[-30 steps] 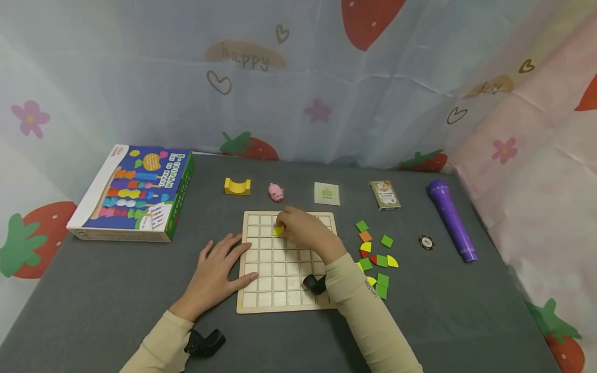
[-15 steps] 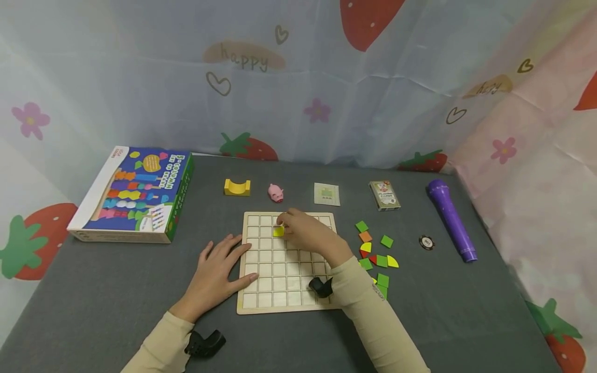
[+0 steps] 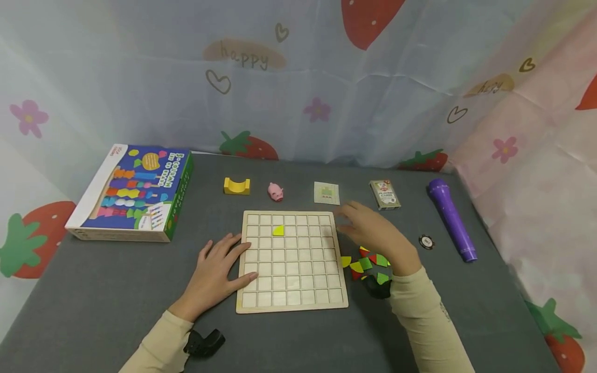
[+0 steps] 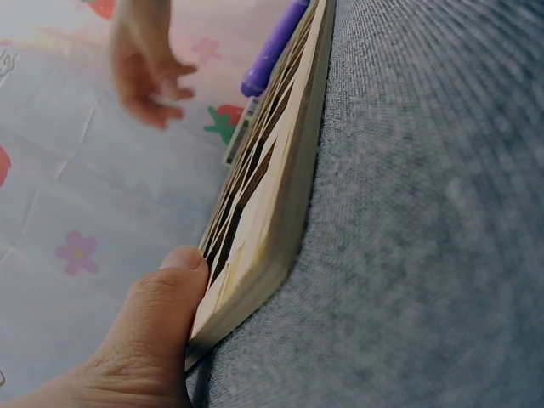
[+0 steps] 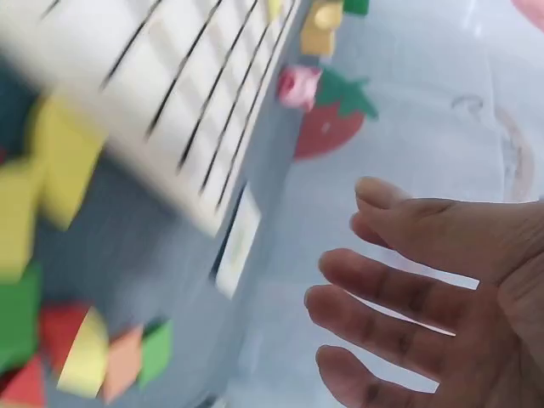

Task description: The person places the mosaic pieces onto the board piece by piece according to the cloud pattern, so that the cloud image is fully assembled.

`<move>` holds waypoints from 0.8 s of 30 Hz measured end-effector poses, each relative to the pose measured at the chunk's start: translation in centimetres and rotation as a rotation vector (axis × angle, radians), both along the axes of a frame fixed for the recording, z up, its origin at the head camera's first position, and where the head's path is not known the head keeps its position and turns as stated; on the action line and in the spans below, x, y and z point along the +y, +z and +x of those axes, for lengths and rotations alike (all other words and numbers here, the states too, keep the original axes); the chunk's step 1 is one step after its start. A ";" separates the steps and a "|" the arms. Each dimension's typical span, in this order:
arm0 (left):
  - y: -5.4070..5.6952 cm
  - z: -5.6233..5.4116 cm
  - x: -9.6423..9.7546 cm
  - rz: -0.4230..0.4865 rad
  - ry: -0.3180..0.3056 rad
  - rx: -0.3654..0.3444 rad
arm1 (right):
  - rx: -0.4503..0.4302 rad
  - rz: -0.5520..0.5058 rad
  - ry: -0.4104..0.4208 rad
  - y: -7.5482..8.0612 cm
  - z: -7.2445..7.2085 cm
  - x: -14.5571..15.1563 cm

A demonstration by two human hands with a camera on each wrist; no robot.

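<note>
A wooden grid board (image 3: 293, 308) lies flat on the grey cloth. One yellow quarter-round tile (image 3: 278, 231) sits in a cell near its upper left. My left hand (image 3: 212, 277) rests on the board's left edge, fingers spread; the thumb (image 4: 161, 297) lies on the rim in the left wrist view. Off the board's right edge hovers my right hand (image 3: 373, 230), its fingers loosely bent and holding nothing in the right wrist view. Below it are several loose tiles, among them a green tile (image 3: 365, 263) and a yellow tile (image 3: 345, 261); my right arm hides part of the pile.
Behind the board stand a yellow arch block (image 3: 237, 186), a pink pig figure (image 3: 275, 192), a small printed card (image 3: 326, 193) and a playing card box (image 3: 385, 195). A toy box (image 3: 135, 194) lies far left. To the right are a round token (image 3: 426, 242) and a purple microphone (image 3: 452, 220).
My right hand has let go of the yellow quarter-round tile, leaving it in its cell, and moved right past the board's edge over the loose tiles. The left hand has stayed put.
</note>
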State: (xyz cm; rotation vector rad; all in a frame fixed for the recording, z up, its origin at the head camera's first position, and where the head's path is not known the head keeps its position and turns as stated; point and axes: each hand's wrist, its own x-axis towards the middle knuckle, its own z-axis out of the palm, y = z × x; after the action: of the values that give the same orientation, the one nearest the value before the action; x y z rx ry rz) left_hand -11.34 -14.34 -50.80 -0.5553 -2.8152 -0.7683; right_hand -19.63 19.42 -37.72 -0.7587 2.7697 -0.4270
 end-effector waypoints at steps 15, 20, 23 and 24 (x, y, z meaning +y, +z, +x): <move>0.2 -0.1 -0.2 -0.016 0.013 0.011 | -0.042 0.010 -0.066 -3.6 2.1 7.6; 0.2 -0.1 -0.1 -0.019 0.009 0.011 | -0.011 -0.015 -0.093 -4.4 1.6 7.9; 0.2 0.0 0.0 -0.011 0.002 0.007 | -0.004 -0.013 -0.136 -4.8 1.1 7.7; 0.2 0.0 0.1 -0.007 -0.001 0.005 | -0.007 -0.007 -0.156 -5.0 1.0 7.7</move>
State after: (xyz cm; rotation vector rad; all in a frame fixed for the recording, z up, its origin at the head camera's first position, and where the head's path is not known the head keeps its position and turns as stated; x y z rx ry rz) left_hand -11.35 -14.23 -50.63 -0.5594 -2.8142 -0.7565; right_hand -18.60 27.08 -42.71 -0.5430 2.8326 -0.4673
